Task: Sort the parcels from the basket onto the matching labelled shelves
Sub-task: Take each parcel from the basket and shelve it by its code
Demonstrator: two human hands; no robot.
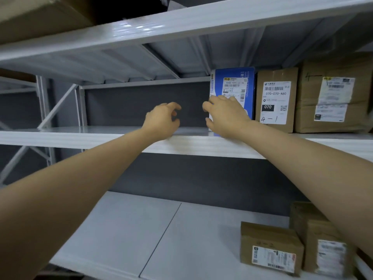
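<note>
A: Mid shelf [80, 136], what's on it?
B: At its rt end a big brown carton [308, 112], next a brown box [276, 102] marked 4-1, then the blue parcel [232, 81], upright, leftmost
A: Hands?
B: R hand [228, 116] flat on parcel's front, fingers spread. L hand [161, 122] over shelf's front lip, loosely curled, holding nothing

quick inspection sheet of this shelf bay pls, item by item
surface: white metal middle shelf carrying a row of parcels; lower shelf beneath.
job's things: blue and white labelled box upright at the row's left end, beside a brown cardboard box marked 4-1, then a larger brown cardboard box.
clutter: two small brown labelled boxes on the lower shelf, right side.
grippers: right hand rests on the blue box's front, fingers laid on it; left hand holds nothing, fingers loosely curled.
cables: nothing seen.
surroundings: grey back wall; brown carton on the top shelf.
</note>
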